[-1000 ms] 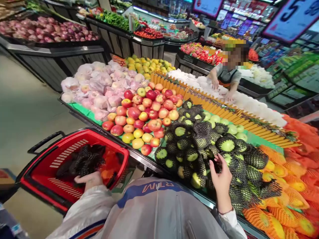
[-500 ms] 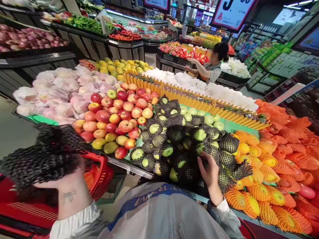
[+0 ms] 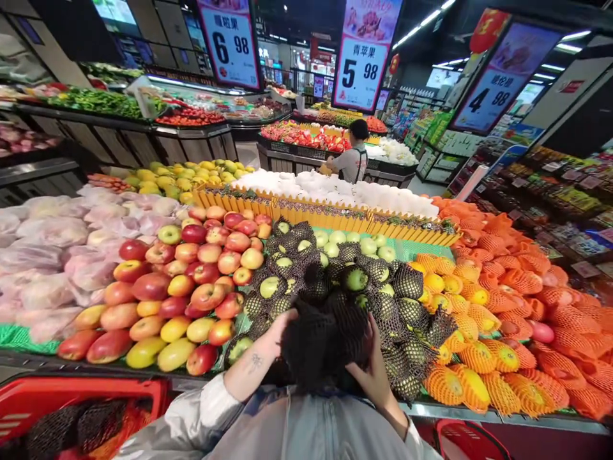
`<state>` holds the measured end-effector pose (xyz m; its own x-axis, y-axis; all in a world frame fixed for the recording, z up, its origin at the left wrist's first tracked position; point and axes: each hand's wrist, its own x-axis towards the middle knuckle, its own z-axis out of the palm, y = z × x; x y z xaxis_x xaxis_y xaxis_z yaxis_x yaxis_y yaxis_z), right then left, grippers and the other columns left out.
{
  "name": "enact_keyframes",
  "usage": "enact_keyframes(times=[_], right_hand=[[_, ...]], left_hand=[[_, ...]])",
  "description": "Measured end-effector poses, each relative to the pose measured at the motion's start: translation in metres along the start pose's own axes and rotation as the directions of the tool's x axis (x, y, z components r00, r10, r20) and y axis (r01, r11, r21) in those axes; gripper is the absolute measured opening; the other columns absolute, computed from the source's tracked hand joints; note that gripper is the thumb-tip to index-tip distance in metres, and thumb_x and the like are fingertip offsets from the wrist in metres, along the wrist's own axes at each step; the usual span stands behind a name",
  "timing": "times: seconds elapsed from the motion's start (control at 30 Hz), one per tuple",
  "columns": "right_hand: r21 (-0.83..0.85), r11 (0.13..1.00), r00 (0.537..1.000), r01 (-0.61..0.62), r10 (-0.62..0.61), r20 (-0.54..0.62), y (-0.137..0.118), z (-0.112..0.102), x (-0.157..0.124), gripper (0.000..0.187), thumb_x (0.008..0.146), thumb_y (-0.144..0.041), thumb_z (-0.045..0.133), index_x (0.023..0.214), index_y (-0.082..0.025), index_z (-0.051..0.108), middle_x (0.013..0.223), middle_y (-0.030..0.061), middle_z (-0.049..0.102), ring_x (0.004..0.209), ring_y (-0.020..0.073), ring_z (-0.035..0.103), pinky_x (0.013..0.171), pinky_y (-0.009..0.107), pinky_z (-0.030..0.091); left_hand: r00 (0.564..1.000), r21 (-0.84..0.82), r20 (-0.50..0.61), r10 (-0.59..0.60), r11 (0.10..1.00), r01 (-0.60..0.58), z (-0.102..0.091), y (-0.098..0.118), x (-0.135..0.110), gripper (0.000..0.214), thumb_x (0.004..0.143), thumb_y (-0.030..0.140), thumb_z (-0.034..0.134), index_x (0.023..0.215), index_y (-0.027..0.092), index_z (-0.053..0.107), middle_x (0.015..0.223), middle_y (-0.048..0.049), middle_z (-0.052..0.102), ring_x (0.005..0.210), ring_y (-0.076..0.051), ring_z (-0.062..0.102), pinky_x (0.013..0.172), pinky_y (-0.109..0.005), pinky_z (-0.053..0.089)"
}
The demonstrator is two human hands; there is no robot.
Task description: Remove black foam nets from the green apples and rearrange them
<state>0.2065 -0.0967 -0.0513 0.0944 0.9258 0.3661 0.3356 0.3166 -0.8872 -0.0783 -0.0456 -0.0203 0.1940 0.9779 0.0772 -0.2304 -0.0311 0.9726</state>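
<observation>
A dark bundle of black foam fruit nets [image 3: 309, 345] is held low in front of my chest. My left hand [image 3: 280, 329] grips the bundle from its left side, fingers mostly hidden behind it. On the other side my right hand [image 3: 373, 367] is curled round the dark mesh, thumb toward me. Whether a fruit sits inside the mesh there is too dark to tell. Just beyond lie green apples [image 3: 355, 279], many wrapped in black netting, and a netted apple [image 3: 410, 311] rests right of my right hand.
Red and yellow apples [image 3: 205, 297] are piled left, with bagged fruit [image 3: 38, 255] beyond them. Fruit in orange nets [image 3: 507, 358] fills the right. A yellow fence divider [image 3: 325, 214] crosses behind. A red basket [image 3: 158, 390] stands lower left. A person [image 3: 352, 160] is at a far stand.
My left hand has brought the black nets from above the red basket to the middle. My right hand has come back from the apples to the bundle. The view has shifted right and up.
</observation>
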Motion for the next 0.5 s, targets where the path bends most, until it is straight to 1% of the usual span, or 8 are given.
enact_keyframes(times=[0.07, 0.13, 0.23, 0.3, 0.37, 0.4, 0.47, 0.5], right_hand=[[-0.004, 1.0, 0.995, 0.003, -0.004, -0.105, 0.012, 0.004, -0.008, 0.088, 0.08, -0.048, 0.076, 0.155, -0.022, 0.036, 0.151, 0.0153, 0.051, 0.135, 0.0322, 0.054, 0.104, 0.047, 0.052], [-0.012, 1.0, 0.982, -0.015, 0.013, -0.19, 0.019, 0.006, -0.012, 0.067, 0.08, -0.042, 0.076, 0.14, -0.023, 0.055, 0.134, 0.0127, 0.065, 0.122, 0.0304, 0.064, 0.097, 0.044, 0.056], [0.036, 0.997, 0.97, -0.065, 0.072, -0.234, 0.017, 0.002, -0.01, 0.038, 0.08, -0.032, 0.073, 0.116, -0.022, 0.067, 0.105, 0.0074, 0.074, 0.094, 0.0242, 0.071, 0.081, 0.035, 0.06], [0.063, 0.993, 0.951, -0.1, 0.114, -0.288, 0.011, -0.002, -0.005, 0.029, 0.078, -0.027, 0.073, 0.105, -0.021, 0.067, 0.09, 0.004, 0.072, 0.078, 0.0198, 0.069, 0.069, 0.029, 0.058], [0.085, 0.988, 0.916, -0.132, 0.154, -0.371, 0.008, -0.006, -0.002, 0.026, 0.076, -0.026, 0.074, 0.1, -0.021, 0.064, 0.079, 0.0009, 0.068, 0.068, 0.0168, 0.064, 0.062, 0.026, 0.055], [0.101, 0.985, 0.896, -0.143, 0.172, -0.409, 0.008, -0.007, 0.0, 0.027, 0.076, -0.028, 0.075, 0.099, -0.021, 0.063, 0.076, -0.0004, 0.066, 0.065, 0.0158, 0.063, 0.059, 0.025, 0.053], [0.138, 0.979, 0.855, -0.152, 0.2, -0.479, 0.011, -0.009, 0.001, 0.03, 0.078, -0.032, 0.074, 0.102, -0.021, 0.06, 0.073, -0.002, 0.064, 0.06, 0.0147, 0.06, 0.056, 0.024, 0.051], [0.148, 0.978, 0.835, -0.148, 0.204, -0.511, 0.014, -0.009, 0.002, 0.031, 0.08, -0.034, 0.074, 0.104, -0.022, 0.059, 0.073, -0.0023, 0.064, 0.059, 0.0144, 0.06, 0.056, 0.024, 0.051]], left_hand=[[0.992, 0.068, 0.093, -0.087, 0.994, 0.081, 0.003, 0.0, 0.012, 0.042, 0.079, 0.048, 0.072, 0.116, 0.028, 0.071, 0.116, -0.0049, 0.075, 0.121, -0.03, 0.065, 0.108, -0.046, 0.053], [0.965, 0.116, 0.142, -0.218, 0.972, 0.203, 0.009, -0.003, 0.034, 0.04, 0.077, 0.053, 0.073, 0.106, 0.026, 0.073, 0.105, -0.0058, 0.077, 0.108, -0.031, 0.071, 0.099, -0.047, 0.058], [0.908, 0.088, 0.111, -0.403, 0.914, 0.395, 0.023, -0.013, 0.071, 0.035, 0.074, 0.056, 0.072, 0.078, 0.022, 0.068, 0.071, -0.0051, 0.072, 0.072, -0.028, 0.072, 0.075, -0.047, 0.062], [0.904, 0.017, 0.038, -0.425, 0.905, 0.425, 0.032, -0.018, 0.089, 0.035, 0.074, 0.055, 0.068, 0.072, 0.021, 0.063, 0.065, -0.0047, 0.068, 0.066, -0.027, 0.069, 0.072, -0.047, 0.061], [0.924, -0.043, -0.057, -0.378, 0.925, 0.376, 0.037, -0.021, 0.098, 0.034, 0.077, 0.053, 0.061, 0.083, 0.02, 0.064, 0.079, -0.0066, 0.072, 0.083, -0.029, 0.071, 0.087, -0.049, 0.058], [0.949, -0.018, -0.111, -0.296, 0.955, 0.296, 0.038, -0.022, 0.1, 0.035, 0.079, 0.05, 0.058, 0.092, 0.019, 0.065, 0.091, -0.0077, 0.073, 0.097, -0.029, 0.07, 0.097, -0.049, 0.054], [0.985, 0.172, -0.171, -0.037, 0.983, 0.067, 0.04, -0.024, 0.1, 0.039, 0.079, 0.038, 0.058, 0.112, 0.019, 0.064, 0.117, -0.0099, 0.07, 0.122, -0.03, 0.06, 0.114, -0.05, 0.041], [0.988, 0.32, -0.117, 0.1, 0.946, -0.058, 0.04, -0.027, 0.099, 0.046, 0.076, 0.03, 0.059, 0.12, 0.019, 0.061, 0.128, -0.0107, 0.065, 0.131, -0.03, 0.054, 0.119, -0.05, 0.035]])
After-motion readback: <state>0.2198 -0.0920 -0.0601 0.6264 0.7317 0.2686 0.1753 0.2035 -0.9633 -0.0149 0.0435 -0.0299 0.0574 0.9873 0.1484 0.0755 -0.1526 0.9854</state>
